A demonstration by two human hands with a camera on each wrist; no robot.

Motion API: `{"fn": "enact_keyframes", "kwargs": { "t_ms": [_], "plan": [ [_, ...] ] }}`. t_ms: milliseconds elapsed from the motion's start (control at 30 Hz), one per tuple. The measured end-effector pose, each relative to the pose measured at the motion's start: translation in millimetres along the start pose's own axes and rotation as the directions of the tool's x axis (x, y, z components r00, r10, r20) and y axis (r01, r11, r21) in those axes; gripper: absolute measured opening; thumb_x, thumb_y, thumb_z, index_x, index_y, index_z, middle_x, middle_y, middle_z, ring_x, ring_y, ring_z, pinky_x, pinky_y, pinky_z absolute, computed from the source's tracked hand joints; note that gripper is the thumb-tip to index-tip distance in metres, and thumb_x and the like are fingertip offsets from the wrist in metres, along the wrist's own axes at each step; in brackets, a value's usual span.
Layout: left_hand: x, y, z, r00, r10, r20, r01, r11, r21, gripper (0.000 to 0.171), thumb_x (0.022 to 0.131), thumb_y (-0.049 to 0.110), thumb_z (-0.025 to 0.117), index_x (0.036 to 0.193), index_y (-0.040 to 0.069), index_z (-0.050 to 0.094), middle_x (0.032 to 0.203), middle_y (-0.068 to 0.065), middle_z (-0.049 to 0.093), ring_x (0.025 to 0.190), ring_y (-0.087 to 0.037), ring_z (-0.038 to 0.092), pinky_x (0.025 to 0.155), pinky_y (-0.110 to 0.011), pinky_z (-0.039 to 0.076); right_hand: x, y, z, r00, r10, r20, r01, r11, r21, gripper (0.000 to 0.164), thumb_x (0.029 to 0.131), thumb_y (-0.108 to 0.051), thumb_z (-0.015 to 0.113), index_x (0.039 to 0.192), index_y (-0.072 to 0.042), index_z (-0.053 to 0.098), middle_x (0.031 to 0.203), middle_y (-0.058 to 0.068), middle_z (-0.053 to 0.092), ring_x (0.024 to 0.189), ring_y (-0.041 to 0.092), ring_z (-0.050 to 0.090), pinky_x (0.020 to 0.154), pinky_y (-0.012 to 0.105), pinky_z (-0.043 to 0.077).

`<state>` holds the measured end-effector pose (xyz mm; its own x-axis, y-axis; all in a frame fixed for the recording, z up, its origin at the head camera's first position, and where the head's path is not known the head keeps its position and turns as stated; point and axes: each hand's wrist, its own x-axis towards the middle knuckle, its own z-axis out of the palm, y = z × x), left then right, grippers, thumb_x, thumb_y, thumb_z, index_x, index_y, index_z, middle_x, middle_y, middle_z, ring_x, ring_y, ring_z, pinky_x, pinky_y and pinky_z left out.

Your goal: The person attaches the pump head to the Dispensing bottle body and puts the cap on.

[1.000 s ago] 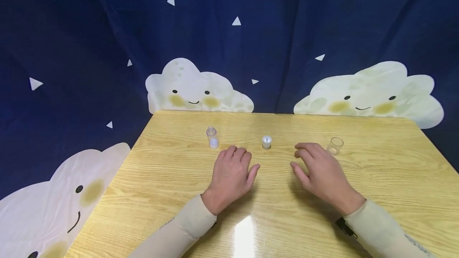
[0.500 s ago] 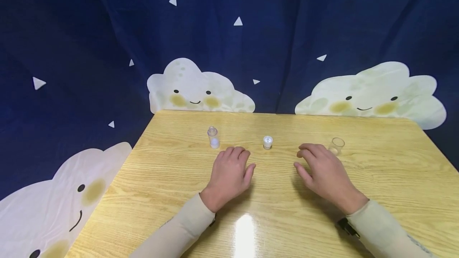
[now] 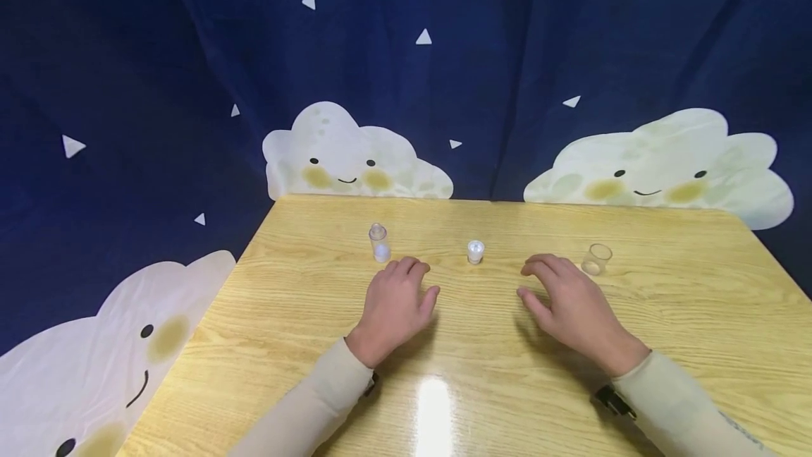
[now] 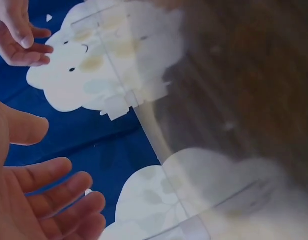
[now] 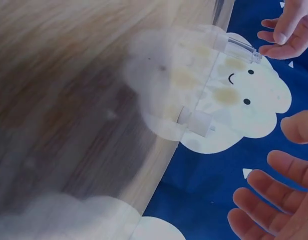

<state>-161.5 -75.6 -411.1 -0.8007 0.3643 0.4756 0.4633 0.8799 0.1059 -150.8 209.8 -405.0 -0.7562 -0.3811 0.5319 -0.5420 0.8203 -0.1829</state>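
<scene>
Spanning the near part of the wood-grain worktop (image 3: 488, 365), a left sleeve (image 3: 314, 397) and a right sleeve (image 3: 679, 407), both cream, lead to a person's bare hands. A black wrist device (image 3: 614, 400) shows under the right cuff, and between the sleeves a bright reflection (image 3: 434, 415) lies on the glossy surface.

Farther in, towards the left edge, the left hand (image 3: 393, 309) has its palm down; its grip is relaxed, fingers loosely bent, thumb standing well apart, with hold of nothing. On the side towards the right edge, the right hand (image 3: 574, 309) mirrors it: its grip makes a wide curve between thumb and fingers and is likewise unoccupied. Shadows fall beneath both.

Beyond the hands, in the far half of the worktop, three small pieces stand in a spaced row. A clear narrow-necked bottle (image 3: 379, 245), whitish at its base, stands upright towards the far-left corner, near the left fingertips. A small white cap-like fitting (image 3: 475, 252) stands midway along the row. A clear cup-shaped cover (image 3: 597, 259), mouth up, stands towards the far-right corner, near the right knuckles.

Past the far edge hangs a navy curtain (image 3: 380, 55) with smiling white clouds (image 3: 345, 147).
</scene>
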Motion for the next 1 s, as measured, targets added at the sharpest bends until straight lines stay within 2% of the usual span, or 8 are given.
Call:
{"fn": "enact_keyframes", "kwargs": {
  "t_ms": [167, 267, 467, 667, 1000],
  "plan": [
    [1.3, -1.8, -6.3, 0.994, -0.082, 0.074, 0.086, 0.994, -0.065, 0.033, 0.093, 0.035, 0.066, 0.111, 0.008, 0.071, 0.112, -0.006, 0.071, 0.091, -0.024, 0.068, 0.072, -0.035, 0.057, 1.7, 0.3, -0.5, 1.000, 0.008, 0.000, -0.008, 1.000, 0.009, 0.027, 0.085, -0.022, 0.072, 0.104, -0.005, 0.065, 0.111, 0.012, 0.067, 0.104, 0.031, 0.064, 0.087, 0.048, 0.053],
    [1.4, -1.4, -9.0, 0.991, -0.098, 0.091, 0.107, 0.989, -0.104, 0.033, 0.093, 0.034, 0.066, 0.111, 0.007, 0.072, 0.112, -0.006, 0.072, 0.091, -0.025, 0.068, 0.071, -0.036, 0.057, 2.1, -0.1, -0.6, 1.000, 0.004, 0.002, -0.004, 1.000, 0.012, 0.027, 0.085, -0.022, 0.072, 0.104, -0.005, 0.065, 0.111, 0.011, 0.067, 0.104, 0.031, 0.063, 0.087, 0.048, 0.053],
    [1.8, -0.4, -12.0, 0.991, -0.104, 0.089, 0.113, 0.988, -0.103, 0.032, 0.092, 0.033, 0.067, 0.110, 0.006, 0.072, 0.110, -0.007, 0.072, 0.089, -0.025, 0.068, 0.069, -0.036, 0.056, 1.8, -0.5, -0.9, 1.000, 0.000, 0.002, 0.000, 1.000, 0.008, 0.027, 0.084, -0.022, 0.073, 0.105, -0.005, 0.066, 0.110, 0.012, 0.067, 0.103, 0.031, 0.064, 0.085, 0.048, 0.053],
    [1.9, -1.8, -17.9, 0.980, -0.168, 0.107, 0.179, 0.978, -0.105, 0.031, 0.091, 0.034, 0.067, 0.108, 0.009, 0.074, 0.108, -0.006, 0.073, 0.092, -0.026, 0.069, 0.070, -0.039, 0.057, -1.6, 0.3, -1.2, 1.000, 0.007, 0.023, -0.007, 1.000, 0.002, 0.026, 0.085, -0.021, 0.072, 0.105, -0.005, 0.066, 0.110, 0.012, 0.068, 0.103, 0.032, 0.065, 0.085, 0.049, 0.054],
    [7.8, -15.2, -24.9, 0.971, -0.225, 0.085, 0.234, 0.965, -0.118, 0.030, 0.090, 0.033, 0.070, 0.104, 0.008, 0.074, 0.099, -0.008, 0.074, 0.084, -0.027, 0.069, 0.063, -0.040, 0.055, -4.1, 2.8, -4.1, 1.000, 0.010, 0.026, -0.010, 1.000, -0.011, 0.027, 0.085, -0.020, 0.072, 0.105, -0.003, 0.066, 0.110, 0.014, 0.068, 0.103, 0.034, 0.065, 0.086, 0.050, 0.053]
  ]
}}
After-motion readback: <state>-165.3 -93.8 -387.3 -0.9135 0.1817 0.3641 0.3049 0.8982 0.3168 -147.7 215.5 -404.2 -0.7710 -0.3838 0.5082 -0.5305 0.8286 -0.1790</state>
